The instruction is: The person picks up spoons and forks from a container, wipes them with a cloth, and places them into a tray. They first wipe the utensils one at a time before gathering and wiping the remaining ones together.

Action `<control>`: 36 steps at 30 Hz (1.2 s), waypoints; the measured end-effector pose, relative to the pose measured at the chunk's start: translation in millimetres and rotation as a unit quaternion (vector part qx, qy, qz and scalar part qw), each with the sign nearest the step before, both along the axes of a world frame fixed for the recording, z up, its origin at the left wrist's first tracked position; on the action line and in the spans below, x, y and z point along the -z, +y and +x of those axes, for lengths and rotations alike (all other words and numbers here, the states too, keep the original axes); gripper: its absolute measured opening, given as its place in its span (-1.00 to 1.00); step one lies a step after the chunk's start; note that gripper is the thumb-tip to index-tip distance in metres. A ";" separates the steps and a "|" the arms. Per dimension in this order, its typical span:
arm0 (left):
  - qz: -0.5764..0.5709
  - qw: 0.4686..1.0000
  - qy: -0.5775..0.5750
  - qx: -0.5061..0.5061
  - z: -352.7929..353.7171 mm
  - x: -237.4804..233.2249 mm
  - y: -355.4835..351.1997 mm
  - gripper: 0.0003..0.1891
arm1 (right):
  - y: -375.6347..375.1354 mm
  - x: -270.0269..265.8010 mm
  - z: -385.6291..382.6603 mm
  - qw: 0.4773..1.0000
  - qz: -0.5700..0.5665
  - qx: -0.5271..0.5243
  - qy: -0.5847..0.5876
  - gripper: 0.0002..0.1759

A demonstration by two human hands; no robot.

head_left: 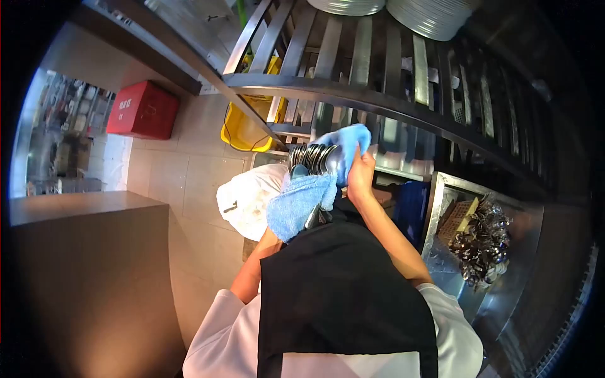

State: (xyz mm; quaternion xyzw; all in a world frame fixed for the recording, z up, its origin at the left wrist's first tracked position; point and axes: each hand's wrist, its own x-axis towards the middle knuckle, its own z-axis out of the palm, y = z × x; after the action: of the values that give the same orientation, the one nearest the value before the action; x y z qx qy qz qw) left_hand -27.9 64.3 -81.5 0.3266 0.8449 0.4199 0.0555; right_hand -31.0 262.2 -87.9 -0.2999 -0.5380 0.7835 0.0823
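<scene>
A bundle of metal spoons (313, 157) is held in front of my black apron, their bowls nested in a row. My left hand is hidden under a blue cloth (299, 205) wrapped around the bundle's lower part, and my left forearm leads into it. Some dark metal handles (315, 218) stick out below the cloth on the apron side. My right hand (360, 173) is closed on the upper blue cloth (353, 142), pressing it against the outermost spoon bowl at the right end of the row.
A slatted metal rack (378, 94) with stacked white plates (432, 16) stands ahead. At right, a metal basin (441, 179) holds a heap of cutlery (482, 246). A white cloth bundle (252, 198) lies left of my hands; a yellow bucket (242, 129) and red box (145, 110) stand farther off.
</scene>
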 end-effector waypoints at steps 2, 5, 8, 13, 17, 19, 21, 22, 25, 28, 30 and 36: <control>0.005 1.000 -0.005 -0.003 0.4 2.2 -1.9 -0.78 | -13.7 6.9 17.2 0.999 -0.031 -0.022 -0.005 -0.80; 0.006 1.000 -0.008 -0.006 1.6 2.7 -5.4 -0.78 | -17.0 10.3 25.8 0.992 -0.003 -0.124 -0.032 -0.77; 0.007 1.000 -0.008 -0.010 0.0 2.1 -7.1 -0.78 | 5.3 0.8 -1.4 0.989 -0.147 -0.015 0.010 -0.76; -0.006 0.999 -0.014 -0.029 5.9 -4.5 -16.3 -0.78 | 63.4 -62.0 14.4 0.827 -0.453 -0.142 0.302 -0.70; -0.026 0.999 -0.016 -0.031 9.6 -8.1 -26.8 -0.78 | 93.6 -71.6 62.0 0.811 -0.423 -0.136 0.381 -0.75; -0.028 0.999 -0.016 -0.030 8.0 -9.7 -29.6 -0.78 | 91.2 -58.6 70.5 0.841 -0.393 -0.122 0.352 -0.76; -0.028 0.999 -0.017 -0.017 5.8 -9.8 -28.6 -0.78 | 80.9 -38.4 72.3 0.900 -0.328 -0.107 0.268 -0.77; -0.026 1.000 -0.013 -0.009 3.4 -10.6 -26.5 -0.78 | 73.1 -22.5 67.8 0.931 -0.276 -0.112 0.210 -0.77; -0.020 1.000 -0.008 0.015 -1.1 -7.2 -16.0 -0.78 | 29.4 68.1 30.3 0.978 -0.064 -0.184 0.070 -0.76; -0.013 0.999 -0.006 0.032 -4.6 -3.6 -10.4 -0.78 | -12.2 41.0 27.1 0.983 -0.037 -0.168 0.060 -0.80; -0.014 0.999 -0.009 0.036 -2.6 -3.5 -11.4 -0.78 | -0.1 34.0 21.0 0.986 -0.038 -0.156 0.039 -0.78; -0.019 0.998 -0.015 0.050 3.8 -4.4 -15.2 -0.78 | -27.7 21.4 20.2 0.988 -0.147 -0.038 0.020 -0.81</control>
State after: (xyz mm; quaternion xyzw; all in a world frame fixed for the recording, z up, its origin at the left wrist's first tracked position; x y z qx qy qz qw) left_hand -24.2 49.2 -77.1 0.3609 0.8345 0.4053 0.0955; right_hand -10.8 234.5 -109.3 -0.2725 -0.4258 0.8626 0.0178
